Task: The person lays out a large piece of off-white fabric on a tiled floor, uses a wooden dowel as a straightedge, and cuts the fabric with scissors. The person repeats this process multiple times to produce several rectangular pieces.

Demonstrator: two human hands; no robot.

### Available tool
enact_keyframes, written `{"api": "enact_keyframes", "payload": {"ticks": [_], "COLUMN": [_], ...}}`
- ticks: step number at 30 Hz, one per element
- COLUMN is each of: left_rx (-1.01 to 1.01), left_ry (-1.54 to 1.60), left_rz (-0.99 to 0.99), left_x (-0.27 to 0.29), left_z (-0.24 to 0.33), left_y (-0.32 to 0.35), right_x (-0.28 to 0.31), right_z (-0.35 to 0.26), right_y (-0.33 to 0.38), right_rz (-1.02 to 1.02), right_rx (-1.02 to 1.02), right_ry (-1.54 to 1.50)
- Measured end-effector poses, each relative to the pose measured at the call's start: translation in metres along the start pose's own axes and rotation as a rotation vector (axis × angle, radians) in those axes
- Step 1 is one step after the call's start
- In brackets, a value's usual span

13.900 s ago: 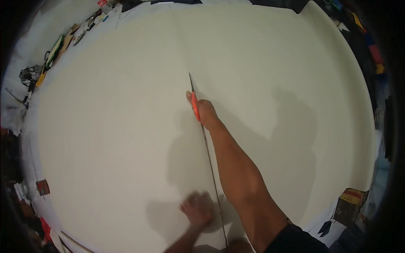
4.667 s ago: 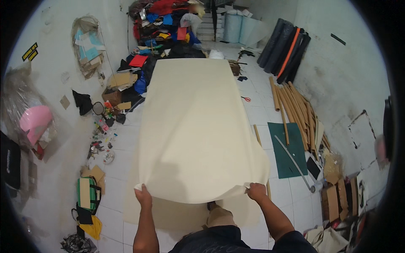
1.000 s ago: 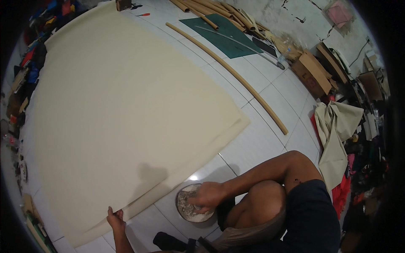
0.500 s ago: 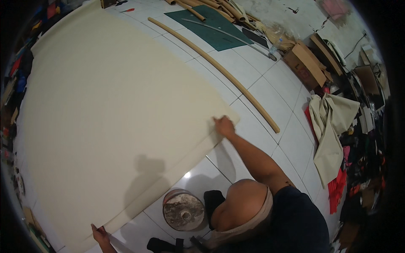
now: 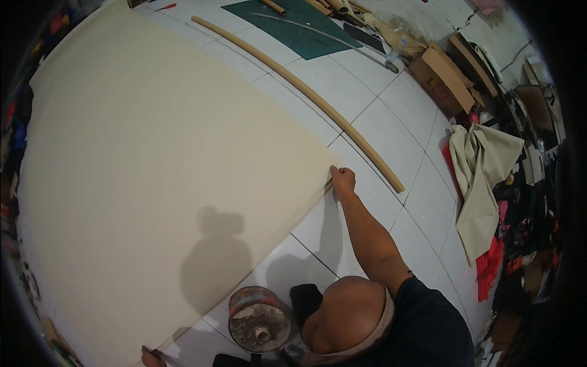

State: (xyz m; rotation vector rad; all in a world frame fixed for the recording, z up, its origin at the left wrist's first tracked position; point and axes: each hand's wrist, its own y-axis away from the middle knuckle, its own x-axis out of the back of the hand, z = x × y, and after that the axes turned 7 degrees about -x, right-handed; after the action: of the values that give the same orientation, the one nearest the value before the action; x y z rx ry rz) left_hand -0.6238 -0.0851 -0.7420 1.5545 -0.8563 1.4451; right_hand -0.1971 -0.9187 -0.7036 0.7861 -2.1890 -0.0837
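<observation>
I watch the right hand [image 5: 343, 180] pinch the cream sheet [image 5: 165, 153] by one corner, the left hand [image 5: 153, 358] its near edge.

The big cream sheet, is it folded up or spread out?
Spread out: the sheet lies wide and mostly flat, with no fold across its middle. Its near edge runs between the left hand and right hand.

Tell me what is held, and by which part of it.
The cream sheet, by its near edge: right hand near the right corner, left hand further left.
</observation>
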Motion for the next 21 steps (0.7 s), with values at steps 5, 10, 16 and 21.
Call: {"api": "enact_keyframes", "payload": {"ticks": [5, 10, 16, 21], "left_rx": [0.501, 0.304, 0.718, 0.811], "left_ry": [0.745, 0.505, 1.023, 1.208], "left_rz": [0.005, -0.012, 0.101, 0.110], "left_x": [0.001, 0.006, 0.023, 0.016], "left_z": [0.024, 0.023, 0.045, 0.051], "left_y": [0.005, 0.003, 0.013, -0.001], "right_x": [0.020, 0.021, 0.024, 0.042], "right_z": [0.010, 0.033, 0.010, 0.014], "right_y": [0.001, -0.029, -0.009, -0.047], "right_rz": [0.008, -0.082, 0.044, -0.066], "right_rx": [0.002, 0.064, 0.212, 0.325], "right_ry": [0.053, 0.013, 0.251, 0.286]}}
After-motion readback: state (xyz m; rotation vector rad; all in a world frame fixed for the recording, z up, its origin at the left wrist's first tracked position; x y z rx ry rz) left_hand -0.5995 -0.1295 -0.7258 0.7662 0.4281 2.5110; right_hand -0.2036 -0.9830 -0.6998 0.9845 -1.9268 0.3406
